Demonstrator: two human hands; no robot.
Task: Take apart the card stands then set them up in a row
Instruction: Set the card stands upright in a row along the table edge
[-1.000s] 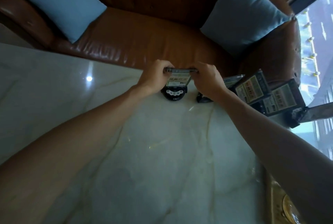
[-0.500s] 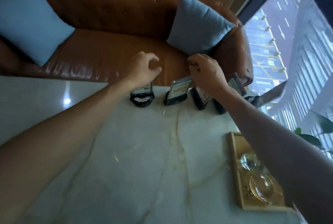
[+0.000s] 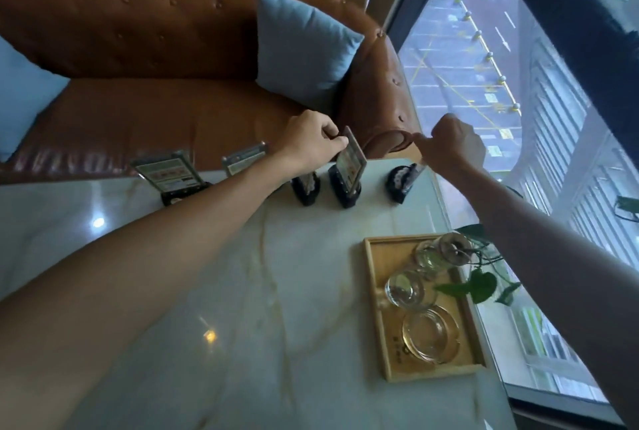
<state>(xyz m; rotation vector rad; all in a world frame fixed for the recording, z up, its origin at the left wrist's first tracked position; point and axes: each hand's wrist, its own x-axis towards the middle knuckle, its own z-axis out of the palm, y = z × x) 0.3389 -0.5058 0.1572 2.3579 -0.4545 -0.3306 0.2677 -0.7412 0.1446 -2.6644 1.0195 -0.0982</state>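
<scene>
Five card stands (image 3: 346, 170) line the table's (image 3: 242, 291) far edge around twelve o'clock. The left hand (image 3: 307, 142) pinches the fourth card's top; the right hand (image 3: 449, 142) pinches the last. The row looks nearly finished.

Print on the card stands (image 3: 350, 166) too small to read. Second stand (image 3: 243, 159) and third stand (image 3: 306, 185) partly covered by the left forearm (image 3: 193, 222). Card of the far-right stand (image 3: 403, 182) hidden behind the right hand (image 3: 449, 144); grip there impossible to judge. Left cushion (image 3: 20, 97) cut off by the frame edge. Glassware on the tray (image 3: 375, 308) overlapping, outlines unclear.
</scene>
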